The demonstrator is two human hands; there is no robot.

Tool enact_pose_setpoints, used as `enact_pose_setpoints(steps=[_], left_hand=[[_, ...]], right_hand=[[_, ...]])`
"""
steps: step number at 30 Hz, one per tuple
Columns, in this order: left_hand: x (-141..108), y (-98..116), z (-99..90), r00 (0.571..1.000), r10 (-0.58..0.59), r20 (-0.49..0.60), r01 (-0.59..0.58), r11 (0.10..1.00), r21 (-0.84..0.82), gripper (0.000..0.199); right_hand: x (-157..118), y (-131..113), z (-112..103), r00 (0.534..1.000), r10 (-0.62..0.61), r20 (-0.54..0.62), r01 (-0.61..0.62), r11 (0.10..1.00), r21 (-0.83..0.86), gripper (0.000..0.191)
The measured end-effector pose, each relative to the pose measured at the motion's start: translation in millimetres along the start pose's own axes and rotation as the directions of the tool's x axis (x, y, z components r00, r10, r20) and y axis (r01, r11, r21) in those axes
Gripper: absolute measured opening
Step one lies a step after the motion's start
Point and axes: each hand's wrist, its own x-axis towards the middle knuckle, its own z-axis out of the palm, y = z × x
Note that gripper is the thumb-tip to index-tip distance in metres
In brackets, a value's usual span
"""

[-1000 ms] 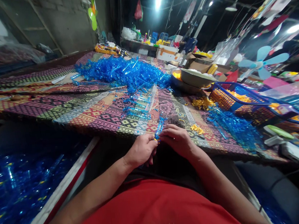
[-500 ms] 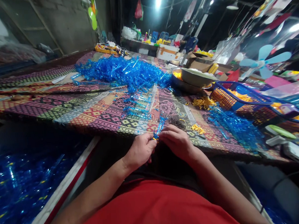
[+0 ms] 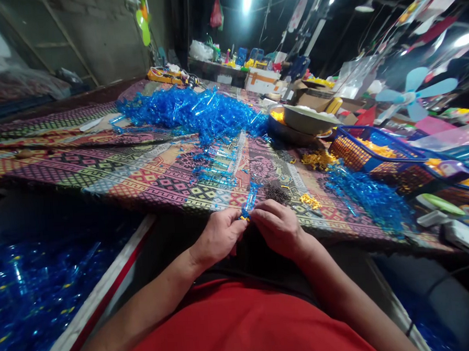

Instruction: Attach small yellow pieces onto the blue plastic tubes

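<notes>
My left hand (image 3: 220, 236) and my right hand (image 3: 278, 228) meet at the near edge of the table, in front of my red shirt. Between their fingers stands a transparent blue plastic moulded piece (image 3: 250, 200), with a small yellow part (image 3: 244, 217) at its lower end. Just beyond my right hand lies a small pile of dark parts (image 3: 277, 193), and a little heap of yellow parts (image 3: 310, 201) sits to its right. The fingers hide the lower part of the blue piece.
A patterned cloth (image 3: 140, 175) covers the table, with a large heap of blue plastic runners (image 3: 192, 112) at the back. A metal bowl (image 3: 302, 120) and a blue-rimmed basket (image 3: 359, 150) stand to the right. A bin of blue pieces (image 3: 40, 295) lies at my lower left.
My hands sit slightly lower in the view, and the background has shifted a little with my head. The blue piece remains between my fingers.
</notes>
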Motion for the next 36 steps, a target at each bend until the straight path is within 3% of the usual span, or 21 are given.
enact_pose_setpoints(steps=[6,14,17,21,24,27,32,36], left_hand=[[0,-1,-0.6,1.0,0.003,0.013,-0.003,1.0,-0.018,0.018],[-2,-3,1.6,0.998,-0.027,0.059,0.034,0.991,-0.131,0.019],[-1,-6,1.9,0.999,-0.011,0.036,0.016,0.993,-0.119,0.015],[2,-12,4.7,0.997,-0.079,0.017,0.08,0.974,-0.21,0.007],[2,-17,7.9,0.995,-0.077,-0.067,0.056,0.96,-0.274,0.008],[1,-17,8.0,0.99,-0.066,-0.127,0.026,0.956,-0.293,0.009],[0,-12,4.4,0.985,-0.063,-0.162,0.012,0.955,-0.296,0.014],[0,-9,8.0,0.988,-0.039,-0.152,-0.014,0.942,-0.335,0.015]], right_hand=[[4,-4,-4,0.997,-0.039,0.062,0.044,0.996,-0.079,0.013],[-3,-8,4,0.989,0.117,-0.087,-0.1,0.978,0.182,0.016],[-3,-10,5,0.986,0.149,-0.076,-0.127,0.962,0.24,0.015],[-2,-11,14,0.98,0.17,-0.104,-0.142,0.962,0.234,0.015],[2,-9,22,0.959,0.239,-0.15,-0.176,0.923,0.342,0.014],[8,-8,23,0.958,0.261,-0.121,-0.183,0.877,0.444,0.014],[9,-11,16,0.921,0.277,-0.272,-0.167,0.915,0.368,0.015],[4,-14,17,0.969,0.164,-0.182,-0.111,0.957,0.27,0.016]])
